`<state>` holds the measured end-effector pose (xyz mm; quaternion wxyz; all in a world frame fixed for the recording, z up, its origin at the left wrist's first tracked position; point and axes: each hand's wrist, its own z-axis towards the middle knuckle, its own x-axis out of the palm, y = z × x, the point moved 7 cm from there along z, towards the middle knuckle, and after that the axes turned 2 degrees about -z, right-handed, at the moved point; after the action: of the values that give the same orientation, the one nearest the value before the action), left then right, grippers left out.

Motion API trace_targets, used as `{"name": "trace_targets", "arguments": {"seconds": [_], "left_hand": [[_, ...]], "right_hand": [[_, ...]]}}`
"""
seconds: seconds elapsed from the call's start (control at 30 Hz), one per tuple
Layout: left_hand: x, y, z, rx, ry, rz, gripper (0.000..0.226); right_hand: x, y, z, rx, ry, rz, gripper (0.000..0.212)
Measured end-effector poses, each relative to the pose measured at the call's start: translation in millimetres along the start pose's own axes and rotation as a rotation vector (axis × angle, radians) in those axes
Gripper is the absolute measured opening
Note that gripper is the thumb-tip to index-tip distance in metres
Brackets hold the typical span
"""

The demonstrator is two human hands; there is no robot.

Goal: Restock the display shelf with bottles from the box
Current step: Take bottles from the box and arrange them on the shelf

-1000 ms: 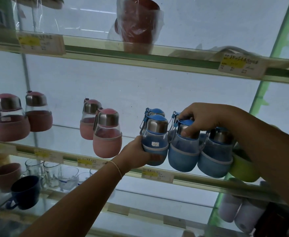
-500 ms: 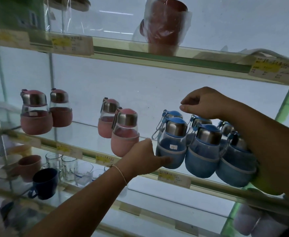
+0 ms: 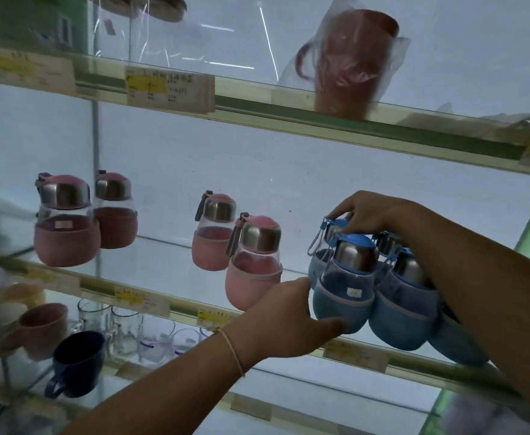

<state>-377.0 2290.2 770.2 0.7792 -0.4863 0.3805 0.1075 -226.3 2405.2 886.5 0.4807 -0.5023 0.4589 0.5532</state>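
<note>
Several blue bottles with steel caps stand clustered at the right of the middle glass shelf [image 3: 100, 287]. My left hand [image 3: 292, 318] reaches up from below and grips the lower left side of the front blue bottle [image 3: 345, 287], thumb under its base. My right hand [image 3: 370, 211] comes in from the right over the cluster. Its curled fingers hold the cap of the rear blue bottle [image 3: 328, 230]. To the left on the same shelf stand a pink bottle [image 3: 254, 265], a second pink bottle [image 3: 213, 233] behind it, and a further pair [image 3: 64, 224]. No box is in view.
A red cup in a plastic bag [image 3: 351, 67] stands on the upper shelf, with price labels [image 3: 169, 89] along its edge. On the shelf below sit a navy mug [image 3: 78, 362], clear glasses [image 3: 125, 331] and a pink mug [image 3: 41, 328]. My right forearm hides the rightmost blue bottles.
My right hand has dropped from above the cluster onto the rear blue bottle's cap. My left hand has stayed on the front blue bottle. The view has shifted slightly right.
</note>
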Motion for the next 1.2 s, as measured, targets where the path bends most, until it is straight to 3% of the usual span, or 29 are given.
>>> {"name": "trace_targets", "arguments": {"seconds": [0.07,0.27,0.63,0.73,0.87,1.2], "left_hand": [[4.8,-6.2,9.0,0.031,-0.01,-0.034,0.054],[27.1,0.0,37.1,0.029,-0.05,-0.188,0.058],[22.6,2.2,31.1,0.052,-0.123,-0.114,0.056],[0.9,-4.4,15.6,0.101,-0.169,0.017,0.055],[-50.1,-5.8,1.9,0.102,-0.289,0.156,0.054],[-152.4,29.5,-7.2,0.161,-0.498,0.014,0.03]], "right_hand": [[-0.2,0.1,0.6,0.008,-0.015,-0.006,0.045],[-0.4,2.5,0.1,0.012,-0.033,-0.036,0.046],[0.4,0.3,5.1,-0.001,-0.027,-0.076,0.045],[-7.4,5.6,3.4,0.008,-0.031,-0.061,0.052],[-30.1,37.4,7.0,-0.044,-0.185,0.015,0.049],[-27.4,151.7,44.4,-0.173,-0.147,0.053,0.043]]}}
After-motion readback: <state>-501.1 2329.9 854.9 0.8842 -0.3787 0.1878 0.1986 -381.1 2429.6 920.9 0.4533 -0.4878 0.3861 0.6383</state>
